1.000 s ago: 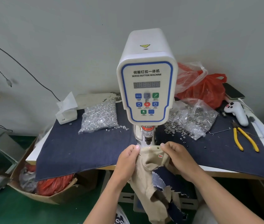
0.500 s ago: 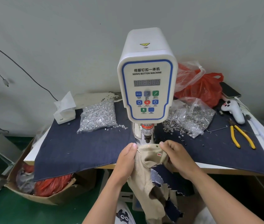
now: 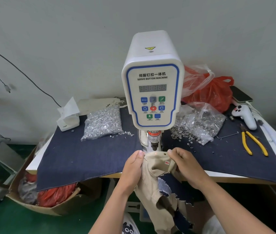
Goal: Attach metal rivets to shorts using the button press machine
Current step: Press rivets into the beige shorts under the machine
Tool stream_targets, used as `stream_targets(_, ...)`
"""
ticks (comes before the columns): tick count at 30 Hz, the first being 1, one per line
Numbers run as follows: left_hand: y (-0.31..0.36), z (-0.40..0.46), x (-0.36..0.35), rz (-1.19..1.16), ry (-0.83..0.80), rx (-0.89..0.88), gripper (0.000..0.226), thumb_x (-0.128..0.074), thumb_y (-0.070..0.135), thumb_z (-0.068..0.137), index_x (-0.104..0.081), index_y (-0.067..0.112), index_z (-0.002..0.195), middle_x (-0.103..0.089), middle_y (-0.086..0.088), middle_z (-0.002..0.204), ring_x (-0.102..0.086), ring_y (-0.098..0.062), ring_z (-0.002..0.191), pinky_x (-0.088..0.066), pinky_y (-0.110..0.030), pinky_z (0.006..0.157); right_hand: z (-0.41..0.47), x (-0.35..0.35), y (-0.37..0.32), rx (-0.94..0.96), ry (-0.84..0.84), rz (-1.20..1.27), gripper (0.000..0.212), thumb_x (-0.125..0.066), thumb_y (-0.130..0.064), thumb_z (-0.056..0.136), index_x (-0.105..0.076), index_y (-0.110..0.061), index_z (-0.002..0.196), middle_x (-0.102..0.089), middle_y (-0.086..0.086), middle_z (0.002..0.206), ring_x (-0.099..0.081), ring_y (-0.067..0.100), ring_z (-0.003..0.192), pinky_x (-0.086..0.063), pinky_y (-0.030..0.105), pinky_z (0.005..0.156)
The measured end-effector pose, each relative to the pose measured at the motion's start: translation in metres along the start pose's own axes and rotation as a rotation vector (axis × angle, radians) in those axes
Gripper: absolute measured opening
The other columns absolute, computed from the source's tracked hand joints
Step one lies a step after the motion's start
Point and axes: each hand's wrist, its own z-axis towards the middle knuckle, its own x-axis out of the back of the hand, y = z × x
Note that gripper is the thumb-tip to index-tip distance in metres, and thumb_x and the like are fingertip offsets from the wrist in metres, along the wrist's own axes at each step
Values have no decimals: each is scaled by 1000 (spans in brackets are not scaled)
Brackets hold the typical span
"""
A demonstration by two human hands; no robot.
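Under the button press machine (image 3: 152,81), at the surface's front edge, the left hand (image 3: 134,168) and right hand (image 3: 185,163) each pinch closed on the tan shorts (image 3: 157,164), stretching soft, limp fabric best gripped beside each rivet.

At the frame's centre, the white button press machine (image 3: 152,81) carries on its front panel the Chinese line "伺服钉扣一体机" above "SERVO BUTTON MACHINE". A blue button (image 3: 144,99) reads "MENU". The digital display (image 3: 152,88) shows unlit eights. Below the panel, a warning sticker (image 3: 153,139) reads partly "CARE OF" and "FINGER".
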Motion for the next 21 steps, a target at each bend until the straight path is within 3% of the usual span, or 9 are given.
stream_targets(3,0,-1,0,-3,1,-5,44,-37,42,113,-68,35,82,-68,14,83,-61,5,77,-47,-13,69,0,0,0,-1,-7,5,42,-60,-35,102,-48,-24,63,-49,-3,62,-43,9,60,-35,31,61)
stream_targets(12,-2,-1,1,-17,-7,0,42,-39,41,113,-65,28,83,-65,13,82,-59,1,76,-47,-21,74,2,2,5,-21,-31,17,40,-59,-37,101,-47,-19,67,-51,3,57,-43,14,51,-33,23,48)
stream_targets(21,3,-4,1,-24,-28,-6,42,-41,42,112,-59,24,79,-61,9,80,-55,-4,75,-46,-28,77,-1,1,4,-6,-46,32,44,-60,-51,92,-47,-17,68,-49,3,61,-42,12,56,-32,27,52)
